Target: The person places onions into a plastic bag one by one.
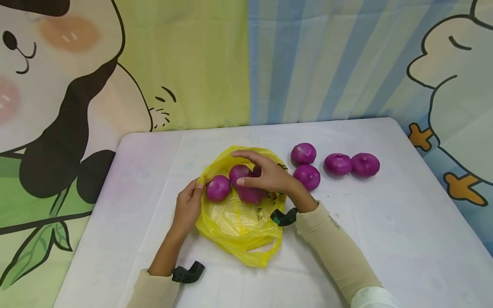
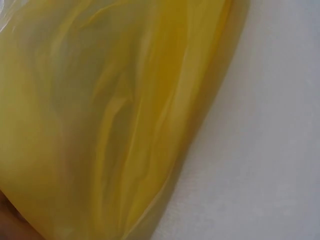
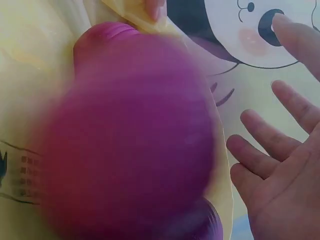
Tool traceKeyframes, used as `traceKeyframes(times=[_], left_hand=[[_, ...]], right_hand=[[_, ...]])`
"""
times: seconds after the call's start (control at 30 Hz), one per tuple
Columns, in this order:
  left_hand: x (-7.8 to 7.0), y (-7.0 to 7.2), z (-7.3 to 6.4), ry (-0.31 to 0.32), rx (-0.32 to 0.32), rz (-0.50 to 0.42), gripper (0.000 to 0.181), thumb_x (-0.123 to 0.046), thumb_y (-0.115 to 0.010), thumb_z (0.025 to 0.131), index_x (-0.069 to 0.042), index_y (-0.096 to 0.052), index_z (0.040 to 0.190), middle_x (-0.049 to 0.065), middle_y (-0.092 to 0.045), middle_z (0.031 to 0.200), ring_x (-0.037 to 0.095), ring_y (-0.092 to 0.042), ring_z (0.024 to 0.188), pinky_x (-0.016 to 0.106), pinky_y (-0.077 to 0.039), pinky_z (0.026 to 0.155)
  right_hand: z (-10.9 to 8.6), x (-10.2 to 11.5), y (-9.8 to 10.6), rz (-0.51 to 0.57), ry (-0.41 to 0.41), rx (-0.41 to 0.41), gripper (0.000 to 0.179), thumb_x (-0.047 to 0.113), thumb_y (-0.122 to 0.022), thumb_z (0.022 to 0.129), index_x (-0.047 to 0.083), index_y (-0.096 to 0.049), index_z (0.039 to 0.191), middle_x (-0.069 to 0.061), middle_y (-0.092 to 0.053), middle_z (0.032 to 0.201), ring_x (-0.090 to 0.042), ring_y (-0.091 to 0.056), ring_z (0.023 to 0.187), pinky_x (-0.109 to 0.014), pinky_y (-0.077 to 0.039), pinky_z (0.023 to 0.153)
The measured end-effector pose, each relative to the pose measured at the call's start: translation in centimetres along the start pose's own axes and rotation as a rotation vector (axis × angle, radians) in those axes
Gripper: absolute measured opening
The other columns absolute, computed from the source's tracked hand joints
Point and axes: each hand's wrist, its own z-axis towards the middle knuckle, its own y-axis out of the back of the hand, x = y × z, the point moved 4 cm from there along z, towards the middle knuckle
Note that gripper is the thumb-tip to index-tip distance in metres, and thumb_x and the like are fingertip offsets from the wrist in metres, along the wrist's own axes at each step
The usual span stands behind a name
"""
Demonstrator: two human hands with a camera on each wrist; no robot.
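Note:
A yellow plastic bag (image 1: 231, 222) lies spread open on the table, with several purple onions (image 1: 218, 188) in its mouth. My left hand (image 1: 188, 205) pinches the bag's left rim between thumb and fingers. Over the onions, my right hand (image 1: 265, 173) has its fingers and thumb spread apart. In the right wrist view, the right hand (image 3: 280, 170) is apart from a motion-blurred onion (image 3: 130, 135) beside its palm. Another onion (image 3: 102, 42) shows behind that one. Yellow film (image 2: 100, 125) fills much of the left wrist view, hiding most of the left hand.
Right of the bag, two onions (image 1: 303, 154) sit one in front of the other, close to the bag's edge. Another pair (image 1: 365, 165) stands side by side farther right. The white-covered table (image 1: 385, 239) meets a cartoon-printed curtain (image 1: 208, 64) at its back edge.

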Motion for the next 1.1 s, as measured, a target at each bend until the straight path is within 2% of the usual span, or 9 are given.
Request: traceKeyframes(times=[0.07,0.27,0.57,0.83,1.0,1.1], left_hand=[[0.0,0.0,0.0,-0.001,0.000,0.001,0.040,-0.024,-0.041,0.105,-0.002,-0.055,0.135,0.009,-0.057,0.134,0.016,-0.047,0.127,0.034,-0.041,0.105],[0.1,0.0,0.0,0.001,-0.009,-0.002,0.038,-0.022,-0.042,0.105,-0.003,-0.056,0.135,0.008,-0.057,0.133,0.015,-0.048,0.126,0.033,-0.041,0.104],[0.2,-0.1,0.1,0.003,-0.008,-0.004,0.038,-0.020,-0.041,0.105,-0.002,-0.056,0.134,0.010,-0.058,0.132,0.018,-0.049,0.125,0.035,-0.042,0.103],[0.1,-0.1,0.1,0.006,-0.009,-0.003,0.038,-0.021,-0.042,0.105,-0.002,-0.056,0.134,0.009,-0.058,0.133,0.016,-0.049,0.125,0.034,-0.041,0.104],[0.0,0.0,0.1,0.002,-0.015,0.005,0.038,-0.021,-0.042,0.105,-0.002,-0.056,0.134,0.009,-0.058,0.133,0.017,-0.049,0.126,0.034,-0.041,0.105],[0.1,0.0,0.1,0.006,-0.015,0.003,0.038,-0.021,-0.042,0.105,-0.002,-0.056,0.134,0.008,-0.058,0.133,0.015,-0.049,0.126,0.033,-0.041,0.104]], right_hand=[[-0.2,0.7,0.1,0.011,0.010,0.004,0.059,0.007,-0.070,0.088,0.002,-0.045,0.141,-0.012,-0.042,0.147,-0.021,-0.040,0.133,-0.038,-0.036,0.108],[-0.2,0.6,0.1,0.029,0.045,0.011,0.057,0.004,-0.068,0.089,0.001,-0.045,0.141,-0.014,-0.042,0.146,-0.021,-0.041,0.132,-0.041,-0.037,0.108],[-0.6,0.7,0.5,0.013,0.102,0.005,0.056,0.000,-0.068,0.089,-0.003,-0.045,0.140,-0.018,-0.044,0.143,-0.029,-0.040,0.133,-0.044,-0.031,0.112],[-1.6,0.7,1.4,0.013,0.093,-0.001,0.051,-0.003,-0.067,0.087,-0.004,-0.049,0.136,-0.020,-0.048,0.140,-0.025,-0.039,0.134,-0.046,-0.031,0.111],[-2.1,-1.6,1.8,0.031,0.060,-0.017,0.054,-0.003,-0.067,0.087,0.000,-0.049,0.138,-0.015,-0.046,0.143,-0.026,-0.038,0.134,-0.053,-0.031,0.110],[-2.6,-2.9,2.2,0.038,0.047,-0.029,0.055,0.000,-0.068,0.088,0.005,-0.049,0.140,-0.009,-0.045,0.144,-0.025,-0.039,0.135,-0.053,-0.032,0.109]])
